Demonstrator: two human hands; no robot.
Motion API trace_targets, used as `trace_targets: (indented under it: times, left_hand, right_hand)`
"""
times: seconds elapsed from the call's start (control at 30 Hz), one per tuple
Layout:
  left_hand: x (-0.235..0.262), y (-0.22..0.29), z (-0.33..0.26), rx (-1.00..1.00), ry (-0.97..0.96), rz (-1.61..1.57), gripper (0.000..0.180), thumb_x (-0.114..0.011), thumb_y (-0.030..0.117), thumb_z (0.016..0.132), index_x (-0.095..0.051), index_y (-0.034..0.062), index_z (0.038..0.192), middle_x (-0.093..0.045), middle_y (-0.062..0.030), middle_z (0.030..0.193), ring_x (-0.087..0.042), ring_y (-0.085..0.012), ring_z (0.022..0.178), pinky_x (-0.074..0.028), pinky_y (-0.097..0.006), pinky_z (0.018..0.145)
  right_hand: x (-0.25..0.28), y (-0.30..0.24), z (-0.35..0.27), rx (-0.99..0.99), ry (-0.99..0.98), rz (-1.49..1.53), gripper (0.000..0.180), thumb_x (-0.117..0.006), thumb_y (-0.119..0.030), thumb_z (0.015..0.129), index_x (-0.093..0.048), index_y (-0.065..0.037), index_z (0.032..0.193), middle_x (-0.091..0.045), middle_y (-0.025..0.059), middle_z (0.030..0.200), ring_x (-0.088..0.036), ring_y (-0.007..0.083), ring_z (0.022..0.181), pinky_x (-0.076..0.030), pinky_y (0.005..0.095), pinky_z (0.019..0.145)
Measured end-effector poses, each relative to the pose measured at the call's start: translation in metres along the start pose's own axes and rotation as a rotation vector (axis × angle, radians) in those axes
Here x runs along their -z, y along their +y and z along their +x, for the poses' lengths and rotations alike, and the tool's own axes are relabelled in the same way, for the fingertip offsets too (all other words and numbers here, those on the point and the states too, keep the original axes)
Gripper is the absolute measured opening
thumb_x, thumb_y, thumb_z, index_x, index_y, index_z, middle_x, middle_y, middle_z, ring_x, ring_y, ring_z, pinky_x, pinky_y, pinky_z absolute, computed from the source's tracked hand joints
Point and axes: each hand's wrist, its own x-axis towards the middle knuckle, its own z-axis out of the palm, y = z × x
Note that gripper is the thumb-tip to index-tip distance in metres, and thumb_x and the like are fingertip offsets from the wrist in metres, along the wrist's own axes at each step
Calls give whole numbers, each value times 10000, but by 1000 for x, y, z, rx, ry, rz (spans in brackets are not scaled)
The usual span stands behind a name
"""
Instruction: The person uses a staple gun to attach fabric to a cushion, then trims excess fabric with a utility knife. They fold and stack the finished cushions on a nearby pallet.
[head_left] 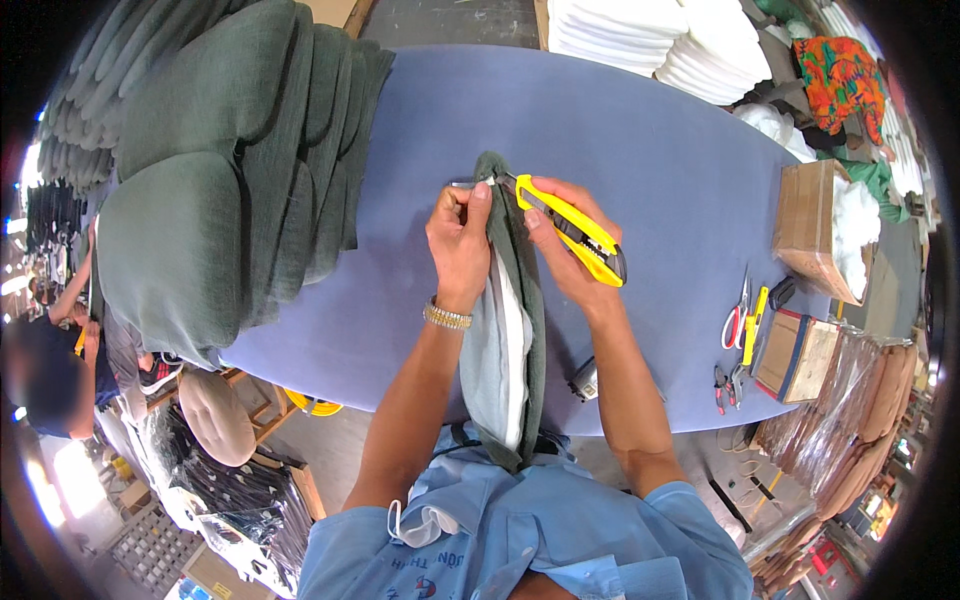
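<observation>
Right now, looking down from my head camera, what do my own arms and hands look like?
Both your left hand and right hand are ungloved. A gold-toned, banded bracelet circles your left wrist; your right wrist is bare. Short light-blue sleeves leave your forearms uncovered.

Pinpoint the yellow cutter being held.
In the head view, the yellow cutter is in the right hand, near the upper end of the green cushion, just right of the left hand.
</observation>
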Motion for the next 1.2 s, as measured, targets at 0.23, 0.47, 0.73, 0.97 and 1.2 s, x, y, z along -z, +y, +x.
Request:
trace_targets:
  times: [0.23,0.47,0.73,0.97,1.2]
  left_hand:
    - [-4,1,3,-52,-12,-30,258,-664,209,1038,-598,41,854,-583,40,790,-471,-37,741,-411,-229,667]
    - [-4,4,6,-28,-38,19,258,-672,213,1033,-596,39,858,-583,40,779,-467,-36,724,-411,-237,643]
    - [-4,3,8,-35,-23,105,274,-677,219,1026,-598,29,845,-569,42,747,-444,-40,696,-400,-247,613]
    - [-7,6,8,-16,-25,87,292,-673,235,1029,-602,28,836,-565,41,741,-439,-41,693,-401,-249,613]
    - [-4,7,9,47,-46,-5,280,-672,244,1032,-608,36,855,-564,41,743,-446,-40,700,-396,-244,616]
  right_hand:
    - [-4,-6,1,261,14,-172,280,-768,-99,886,-727,-46,1157,-763,130,1043,-756,260,898,-578,300,806]
    - [0,-12,10,160,-100,-223,289,-757,-134,918,-708,-48,1189,-767,117,1053,-743,199,866,-563,284,780]
    - [-1,-12,6,198,-68,-270,250,-731,-125,922,-690,-66,1161,-762,104,1008,-738,207,801,-560,297,718]
    - [0,-13,-5,216,-24,-274,232,-719,-118,906,-681,-64,1128,-718,101,824,-696,226,654,-534,325,617]
    - [-1,-18,-13,182,-31,-286,231,-715,-124,909,-679,-63,1129,-729,109,840,-703,223,657,-540,325,625]
